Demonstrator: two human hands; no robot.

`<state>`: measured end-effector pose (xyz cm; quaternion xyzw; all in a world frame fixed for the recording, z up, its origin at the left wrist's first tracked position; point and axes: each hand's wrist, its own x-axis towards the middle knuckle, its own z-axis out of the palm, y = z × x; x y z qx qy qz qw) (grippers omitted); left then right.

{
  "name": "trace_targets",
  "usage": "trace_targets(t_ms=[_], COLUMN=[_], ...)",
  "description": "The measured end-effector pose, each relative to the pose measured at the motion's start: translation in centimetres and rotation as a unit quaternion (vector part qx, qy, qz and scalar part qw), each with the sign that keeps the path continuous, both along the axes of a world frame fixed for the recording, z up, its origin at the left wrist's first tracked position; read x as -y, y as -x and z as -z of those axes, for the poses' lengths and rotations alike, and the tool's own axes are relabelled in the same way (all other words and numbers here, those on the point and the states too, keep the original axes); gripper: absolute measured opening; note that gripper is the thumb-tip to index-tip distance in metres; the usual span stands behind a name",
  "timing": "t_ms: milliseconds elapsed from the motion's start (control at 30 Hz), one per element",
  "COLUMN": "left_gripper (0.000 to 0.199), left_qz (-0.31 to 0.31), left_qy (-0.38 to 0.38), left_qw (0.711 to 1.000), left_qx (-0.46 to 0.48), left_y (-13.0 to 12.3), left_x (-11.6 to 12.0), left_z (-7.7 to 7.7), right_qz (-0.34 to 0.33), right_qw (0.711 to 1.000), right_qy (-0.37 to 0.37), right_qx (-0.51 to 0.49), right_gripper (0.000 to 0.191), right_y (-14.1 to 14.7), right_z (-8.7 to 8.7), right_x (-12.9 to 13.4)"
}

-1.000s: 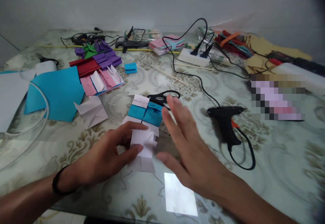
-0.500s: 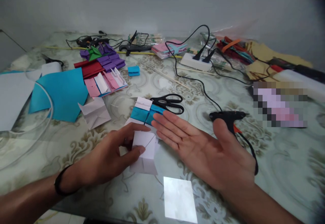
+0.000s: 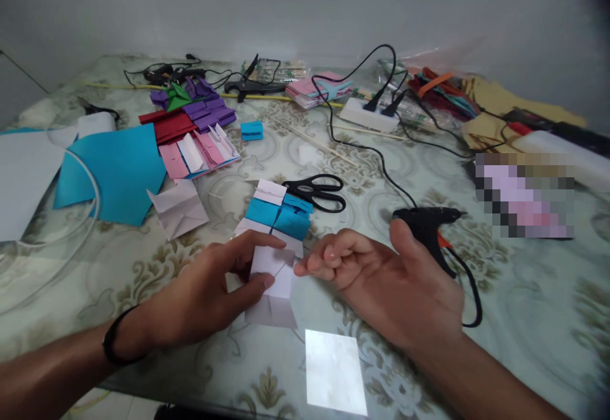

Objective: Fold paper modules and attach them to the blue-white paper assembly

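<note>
The right hand [image 3: 381, 286] has curled its fingers, which were stretched out flat half a second ago, so more of the blue folded paper [image 3: 292, 218] shows now. At the left of the frame lies a big blue sheet [image 3: 112, 175], with a loose white folded piece [image 3: 178, 210] next to it. Low in the frame, the left hand [image 3: 204, 293] pinches a small white paper [image 3: 280, 266] with thumb and pointing finger, just below the middle. Above that sit the blue folded paper and black scissors [image 3: 300, 188]. The right hand is half open, thumb out; I cannot tell if its fingertips touch the small white paper. Behind it lies a black glue gun [image 3: 429, 220].
</note>
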<state>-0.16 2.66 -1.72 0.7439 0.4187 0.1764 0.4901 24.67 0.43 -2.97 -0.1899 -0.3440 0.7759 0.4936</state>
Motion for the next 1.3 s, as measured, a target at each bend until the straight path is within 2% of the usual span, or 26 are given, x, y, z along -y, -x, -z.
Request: trace_targets(t_ms=[233, 400, 767, 1067, 1133, 1233, 1267, 1300], left_gripper=[0.039, 0.038, 0.039, 0.037, 0.036, 0.035, 0.035, 0.034], left_qz=[0.005, 0.001, -0.002, -0.007, -0.006, -0.006, -0.006, -0.008], left_qy=[0.0, -0.006, 0.005, -0.02, -0.022, -0.023, -0.024, -0.026], left_qw=[1.0, 1.0, 1.0, 1.0, 1.0, 1.0, 1.0, 1.0], left_qx=[-0.006, -0.007, 0.007, 0.006, 0.007, 0.007, 0.006, 0.005], left_y=[-0.1, -0.2, 0.0, 0.0, 0.0, -0.1, -0.1, -0.1], left_x=[-0.2, -0.4, -0.3, -0.2, -0.3, -0.4, -0.4, -0.4], left_z=[-0.3, 0.0, 0.3, 0.4, 0.4, 0.3, 0.3, 0.2], right_qz=[-0.003, -0.001, 0.004, 0.044, 0.051, 0.094, 0.112, 0.129], right_qw=[0.999, 1.0, 1.0, 0.996, 0.996, 0.993, 0.99, 0.987], right_qy=[0.015, -0.001, 0.023, 0.077, 0.07, 0.036, 0.022, 0.008], right_qx=[-0.03, -0.02, -0.004, 0.029, 0.035, 0.069, 0.085, 0.099], right_gripper=[0.067, 0.065, 0.066, 0.07, 0.068, 0.051, 0.052, 0.062], right_y=[0.2, 0.3, 0.2, 0.3, 0.3, 0.4, 0.5, 0.5], right_z=[0.3, 0.6, 0.6, 0.7, 0.8, 1.1, 1.3, 1.5], right_x=[0.0, -0.2, -0.2, -0.6, -0.6, -0.5, -0.6, -0.6])
